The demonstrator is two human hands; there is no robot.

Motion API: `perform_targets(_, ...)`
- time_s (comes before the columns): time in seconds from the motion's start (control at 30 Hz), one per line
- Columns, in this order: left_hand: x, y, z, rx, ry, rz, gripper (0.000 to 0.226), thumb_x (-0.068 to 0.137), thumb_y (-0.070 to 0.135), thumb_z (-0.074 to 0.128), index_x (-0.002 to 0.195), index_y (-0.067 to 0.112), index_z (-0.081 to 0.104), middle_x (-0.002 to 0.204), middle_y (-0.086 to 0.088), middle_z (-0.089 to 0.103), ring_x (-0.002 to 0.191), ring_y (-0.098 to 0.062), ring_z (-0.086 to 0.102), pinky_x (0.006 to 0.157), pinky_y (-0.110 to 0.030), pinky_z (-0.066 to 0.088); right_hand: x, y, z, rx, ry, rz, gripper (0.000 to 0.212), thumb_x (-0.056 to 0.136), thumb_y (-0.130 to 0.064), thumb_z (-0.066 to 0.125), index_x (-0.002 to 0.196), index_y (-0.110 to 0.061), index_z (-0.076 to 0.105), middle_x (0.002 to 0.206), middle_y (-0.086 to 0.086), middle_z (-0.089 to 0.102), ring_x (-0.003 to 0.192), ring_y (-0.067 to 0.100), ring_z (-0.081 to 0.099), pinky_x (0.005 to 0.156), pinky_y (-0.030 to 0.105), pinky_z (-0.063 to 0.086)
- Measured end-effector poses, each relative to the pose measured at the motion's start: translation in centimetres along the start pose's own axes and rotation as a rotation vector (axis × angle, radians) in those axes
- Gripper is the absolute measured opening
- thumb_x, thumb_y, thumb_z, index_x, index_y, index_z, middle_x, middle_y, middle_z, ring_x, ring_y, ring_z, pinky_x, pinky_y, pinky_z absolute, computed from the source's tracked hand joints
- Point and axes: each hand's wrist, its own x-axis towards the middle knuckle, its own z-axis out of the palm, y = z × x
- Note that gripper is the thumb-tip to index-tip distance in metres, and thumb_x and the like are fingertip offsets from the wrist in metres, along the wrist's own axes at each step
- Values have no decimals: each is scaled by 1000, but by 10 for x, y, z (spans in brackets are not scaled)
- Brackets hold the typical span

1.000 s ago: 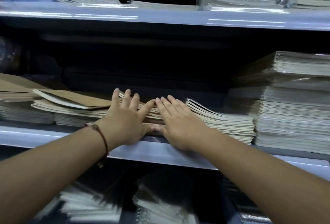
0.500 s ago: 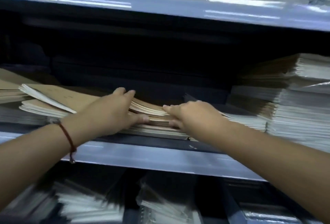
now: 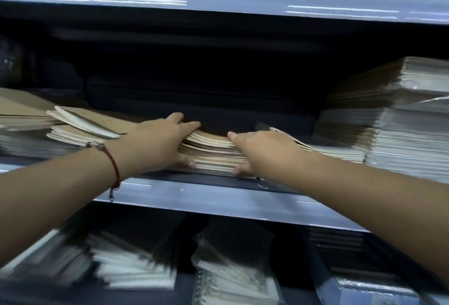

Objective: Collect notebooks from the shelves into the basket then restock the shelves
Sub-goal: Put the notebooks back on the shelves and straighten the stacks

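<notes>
A low stack of brown-covered notebooks (image 3: pixel 211 151) lies on the middle shelf (image 3: pixel 218 197). My left hand (image 3: pixel 158 144) grips the stack's left end, fingers laid over the top and thumb under its front edge. My right hand (image 3: pixel 262 149) holds the right end the same way, fingers on top and thumb below. A red cord bracelet sits on my left wrist. No basket is in view.
More brown notebooks (image 3: pixel 80 127) lie fanned to the left. A tall pile of notebooks (image 3: pixel 401 129) stands at the right. The upper shelf (image 3: pixel 243 1) carries wrapped packs. Spiral and wrapped notebooks (image 3: pixel 230 275) fill the compartments below.
Both hands went from lying flat on the notebooks to clasping the middle stack at its two ends. The view has shifted slightly upward and closer.
</notes>
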Motion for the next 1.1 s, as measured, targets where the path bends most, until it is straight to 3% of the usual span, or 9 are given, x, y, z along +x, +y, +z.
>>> perform_targets(0.17, 14, 8, 16, 107, 93, 5, 80, 82, 62, 64, 147, 29, 30, 132, -5, 43, 116, -28, 52, 88, -39, 48, 18, -6, 6, -27, 34, 98, 55, 82, -51, 72, 123, -19, 52, 99, 4, 67, 90, 29, 63, 62, 34, 45)
perform_targets(0.3, 10, 5, 20, -27, 42, 17, 89, 78, 69, 62, 149, 31, 26, 139, -2, 35, 123, -25, 45, 96, -39, 47, 15, -8, -2, -19, -24, 96, 52, 83, -53, 70, 118, -17, 54, 81, -1, 58, 76, 26, 53, 61, 33, 40)
perform_targets(0.37, 8, 2, 12, -207, -9, -9, 98, 71, 80, 55, 150, 29, 26, 141, 2, 32, 124, -21, 44, 99, -35, 44, 10, -7, -6, -13, -54, 64, 60, 88, -58, 60, 130, -17, 47, 93, 1, 62, 83, 26, 55, 69, 36, 47)
perform_targets(0.47, 8, -4, 5, -389, 49, -66, 82, 82, 64, 60, 147, 19, 37, 136, 0, 42, 108, -15, 51, 92, -28, 43, 8, -2, -18, 166, -109, 53, 56, 98, -57, 41, 141, -22, 47, 125, 2, 62, 111, 25, 57, 89, 38, 48)
perform_targets(0.57, 9, -7, 4, -475, 108, -98, 72, 83, 49, 71, 143, 18, 47, 130, -1, 58, 106, -14, 55, 90, -26, 43, 12, 0, -23, 181, -56, 65, 36, 100, -43, 48, 128, -26, 63, 114, 0, 68, 98, 22, 62, 79, 33, 49)
perform_targets(0.73, 6, -4, 4, -492, 113, -168, 80, 80, 48, 74, 147, 18, 43, 138, -4, 57, 122, -21, 55, 97, -31, 44, 15, -5, -25, 234, 19, 142, 27, 94, -40, 61, 112, -22, 70, 100, 0, 70, 92, 23, 64, 77, 35, 53)
perform_targets(0.87, 6, 6, 1, -626, 107, -207, 84, 82, 36, 77, 151, 17, 33, 142, -5, 52, 125, -22, 52, 99, -31, 41, 3, -12, -16, 132, -16, 107, 40, 96, -43, 55, 132, -24, 57, 115, 5, 67, 106, 28, 62, 84, 38, 52)
perform_targets(0.97, 11, 5, 2, -789, 125, -207, 75, 86, 19, 75, 150, 20, 37, 133, 0, 58, 111, -15, 55, 93, -26, 41, 3, -8, -12, 98, 4, 85, 33, 97, -28, 54, 130, -24, 57, 108, 6, 68, 96, 28, 64, 80, 40, 55)
perform_targets(1.1, 13, -14, 4, -865, 29, -179, 79, 88, 16, 72, 153, 23, 29, 136, 2, 57, 118, -15, 56, 108, -33, 40, 8, -3, -20, 143, -40, 69, 33, 103, -29, 44, 134, -25, 56, 116, 3, 68, 99, 25, 63, 85, 39, 54)
